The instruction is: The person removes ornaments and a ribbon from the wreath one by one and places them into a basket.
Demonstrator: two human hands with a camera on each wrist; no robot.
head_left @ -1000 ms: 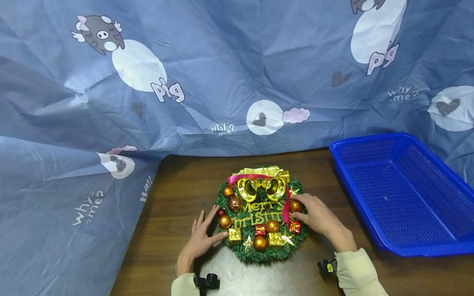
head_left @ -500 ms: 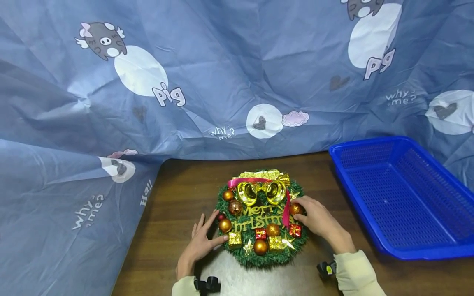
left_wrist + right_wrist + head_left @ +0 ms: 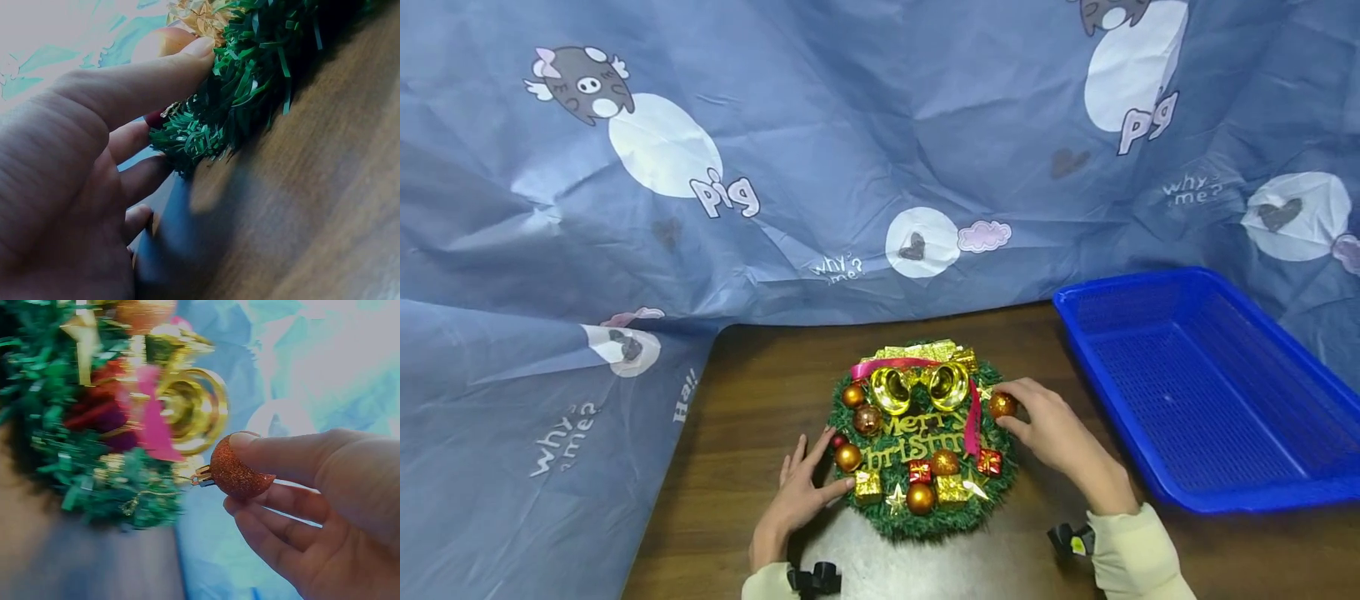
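Below, wooden table (image 3: 760, 400), blue printed backdrop (image 3: 820, 150)

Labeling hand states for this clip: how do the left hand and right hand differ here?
The left hand lies open, straight fingers against the wreath's left edge; the right hand has its fingers curled. The left hand holds nothing; the right hand pinches a glittery orange bauble between thumb and fingers. The left hand rests low by the table; the right hand's bauble is clear of the greenery. Both flank the wreath.
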